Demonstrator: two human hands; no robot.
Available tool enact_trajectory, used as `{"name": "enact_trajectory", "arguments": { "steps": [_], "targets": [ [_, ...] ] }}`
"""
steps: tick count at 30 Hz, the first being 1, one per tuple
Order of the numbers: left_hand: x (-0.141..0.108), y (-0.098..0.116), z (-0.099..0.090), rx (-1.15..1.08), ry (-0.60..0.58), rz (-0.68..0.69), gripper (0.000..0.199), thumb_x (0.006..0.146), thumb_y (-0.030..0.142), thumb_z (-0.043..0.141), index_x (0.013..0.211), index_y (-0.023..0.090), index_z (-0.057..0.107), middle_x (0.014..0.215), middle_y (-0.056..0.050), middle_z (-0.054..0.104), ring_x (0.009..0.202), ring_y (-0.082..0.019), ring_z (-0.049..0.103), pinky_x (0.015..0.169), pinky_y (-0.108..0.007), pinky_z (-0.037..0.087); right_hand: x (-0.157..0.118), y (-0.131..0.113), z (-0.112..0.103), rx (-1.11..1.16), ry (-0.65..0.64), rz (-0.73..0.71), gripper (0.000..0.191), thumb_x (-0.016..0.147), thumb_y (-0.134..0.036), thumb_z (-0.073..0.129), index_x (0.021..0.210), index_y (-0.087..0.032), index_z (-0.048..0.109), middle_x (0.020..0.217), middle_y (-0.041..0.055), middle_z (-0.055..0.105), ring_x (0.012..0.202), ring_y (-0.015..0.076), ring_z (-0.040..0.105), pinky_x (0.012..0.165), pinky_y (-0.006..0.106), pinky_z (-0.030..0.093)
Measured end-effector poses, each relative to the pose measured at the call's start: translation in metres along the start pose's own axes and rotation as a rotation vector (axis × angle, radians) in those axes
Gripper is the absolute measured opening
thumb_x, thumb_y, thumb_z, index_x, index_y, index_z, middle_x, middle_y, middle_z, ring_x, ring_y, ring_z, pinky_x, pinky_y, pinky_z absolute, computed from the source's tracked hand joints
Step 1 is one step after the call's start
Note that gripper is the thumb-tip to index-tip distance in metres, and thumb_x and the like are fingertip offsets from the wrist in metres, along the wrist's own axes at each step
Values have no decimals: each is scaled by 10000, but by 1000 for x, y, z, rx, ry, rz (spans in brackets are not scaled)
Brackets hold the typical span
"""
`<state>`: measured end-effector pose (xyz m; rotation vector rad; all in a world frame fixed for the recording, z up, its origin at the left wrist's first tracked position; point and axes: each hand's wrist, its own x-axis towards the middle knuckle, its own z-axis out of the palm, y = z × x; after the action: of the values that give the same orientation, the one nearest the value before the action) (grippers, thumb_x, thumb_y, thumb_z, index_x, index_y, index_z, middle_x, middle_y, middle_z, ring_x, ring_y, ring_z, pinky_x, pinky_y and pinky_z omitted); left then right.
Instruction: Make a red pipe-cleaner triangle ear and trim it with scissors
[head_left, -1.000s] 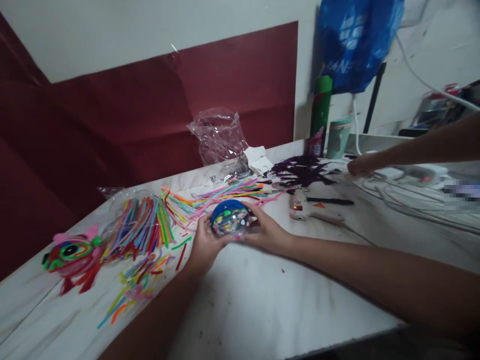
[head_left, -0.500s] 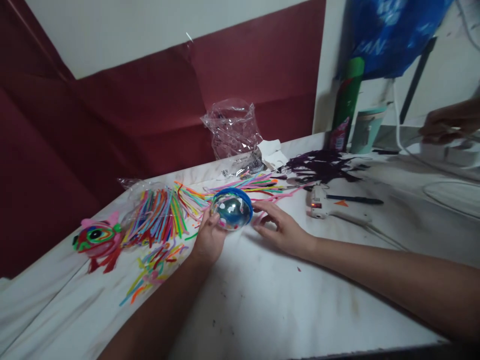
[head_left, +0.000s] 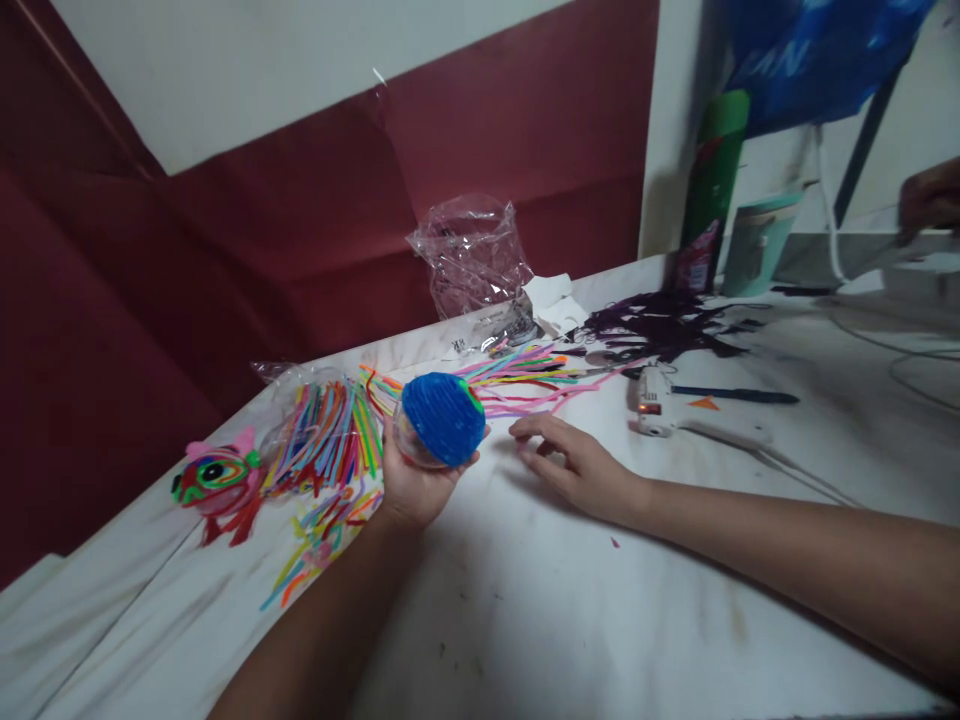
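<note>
My left hand (head_left: 420,488) holds a clear plastic ball (head_left: 441,420) from below, its fingers curled round the underside. Blue pipe cleaner covers much of the ball, with a green and red patch at its upper right. To the right, my right hand (head_left: 566,462) hovers over the white table, fingers loosely bent and apart, touching nothing. Bundled pipe cleaners (head_left: 326,435) in many colours lie left of the ball, and short cut pieces (head_left: 322,545) are scattered in front of them. More long pipe cleaners (head_left: 525,372) lie behind the ball.
At far left stands a pink and red animal figure (head_left: 217,485). A hot glue gun (head_left: 656,405) with its cord and a dark pen (head_left: 735,396) lie right. Behind are a crumpled clear bag (head_left: 476,255), purple strips (head_left: 667,325) and a green cup (head_left: 761,245). Another person's hand (head_left: 930,200) shows at far right.
My left hand has turned the ball so its blue side faces me instead of the clear side. My right hand has come away from the ball's edge. The view has shifted slightly.
</note>
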<state>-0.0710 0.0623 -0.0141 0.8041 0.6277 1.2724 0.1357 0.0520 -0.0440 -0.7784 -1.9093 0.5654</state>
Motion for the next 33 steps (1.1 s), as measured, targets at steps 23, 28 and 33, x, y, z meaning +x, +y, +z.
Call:
{"name": "enact_trajectory", "arguments": {
  "steps": [23,28,33],
  "targets": [
    [-7,-10,4,-116,-69,-160,717,666,677,431,1171,173,498,976,-154,627,800,-331,614,456,-327,469,-6,-13,7,238,-137,-157,622,810,-105,438,1362,-287,215,1335,99,335,1067,189,479,773,325,498],
    [-4,-10,10,-85,21,19,637,701,615,470,1210,232,460,1066,-123,611,922,-318,586,616,-420,497,-3,-12,6,251,-11,36,464,821,-188,464,1270,-234,356,1214,102,470,988,188,516,811,369,472],
    [-4,-27,16,241,38,216,629,696,327,647,1262,260,382,1183,-77,558,1078,-247,516,872,-374,432,2,2,7,270,-11,167,638,748,-281,596,1312,-210,309,1196,104,500,962,213,539,762,356,499]
  ]
}}
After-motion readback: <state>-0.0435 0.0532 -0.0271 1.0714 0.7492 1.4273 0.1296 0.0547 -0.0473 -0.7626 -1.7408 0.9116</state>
